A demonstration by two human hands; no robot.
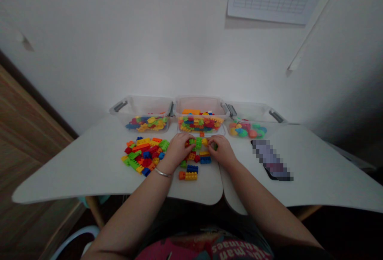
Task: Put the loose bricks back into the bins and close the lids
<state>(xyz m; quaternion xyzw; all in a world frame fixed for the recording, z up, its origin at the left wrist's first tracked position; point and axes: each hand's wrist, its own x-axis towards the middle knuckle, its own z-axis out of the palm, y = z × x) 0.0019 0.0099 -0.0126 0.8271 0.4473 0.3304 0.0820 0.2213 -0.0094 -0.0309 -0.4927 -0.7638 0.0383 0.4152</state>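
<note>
My left hand (180, 148) is closed at the left end of a green toy building brick (196, 143), its thumb and fingers curled against it. A small yellow brick (204, 142) sits at the right end of the green one. My right hand (222, 151) is pinched beside the yellow brick; what lies between its fingertips is too small to make out. Below the hands lie an orange brick (192, 156), a blue brick (205, 160), a dark blue brick (192, 168) and a yellow brick (190, 176) with an orange one (182, 175) at its left end.
A pile of mixed bricks (145, 152) lies left of my left hand. Behind stand three clear bins: left (149, 104), middle (200, 104) and right (251, 110), all holding colourful toy pieces. A phone (272, 160) lies on the right white tabletop (317, 172). A seam divides the tables.
</note>
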